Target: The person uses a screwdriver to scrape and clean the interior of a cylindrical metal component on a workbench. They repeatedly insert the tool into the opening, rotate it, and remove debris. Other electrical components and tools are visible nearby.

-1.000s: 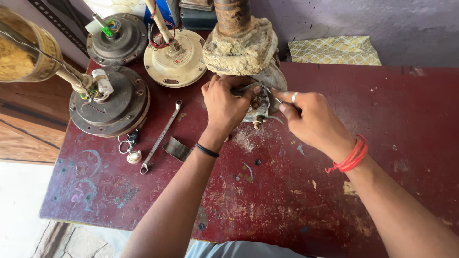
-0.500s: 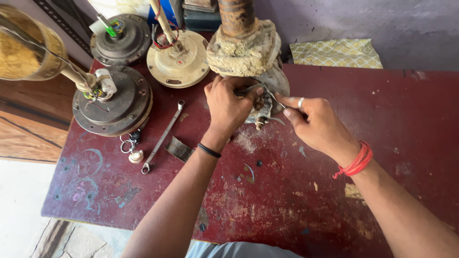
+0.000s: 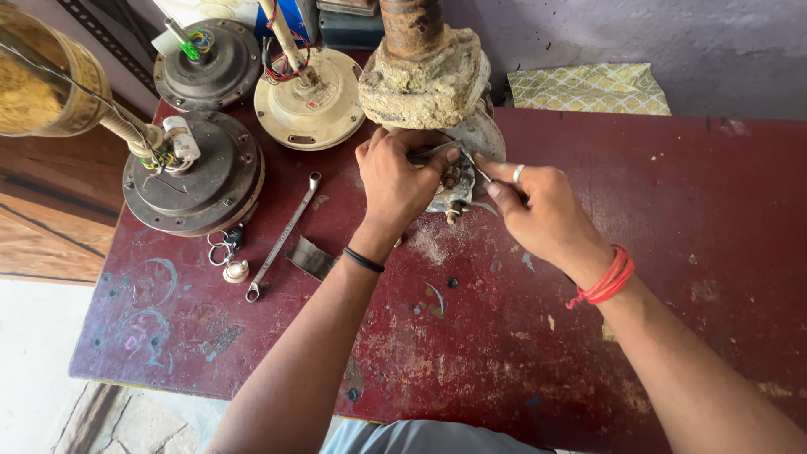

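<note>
Left hand (image 3: 395,181): fingers curled and clenched around the grey metal part (image 3: 454,181), thumb side toward the right, a black band on the wrist.
Right hand (image 3: 538,210): thumb and forefinger pinched on a thin metal tool (image 3: 479,172), whose tip meets the part between the two hands; a ring on one finger, a red thread on the wrist.
Metal part: rests on the red worktable (image 3: 672,277) at its far middle, just in front of the heavy rusty vise (image 3: 424,76), touching pale dust on the tabletop.
Just left of the hands: a ring spanner (image 3: 282,240) lies slanted on the table, a small bent metal plate (image 3: 311,256) beside its near end.
Further left: a key ring (image 3: 223,250) and a small round knob (image 3: 236,271) near the table's edge.
Far left: a dark fan motor (image 3: 197,181) with coloured wires, a second dark motor (image 3: 206,71) behind it, and a cream fan motor (image 3: 311,97) beside the vise.
Far right: a folded yellow patterned cloth (image 3: 588,88) against the wall.
</note>
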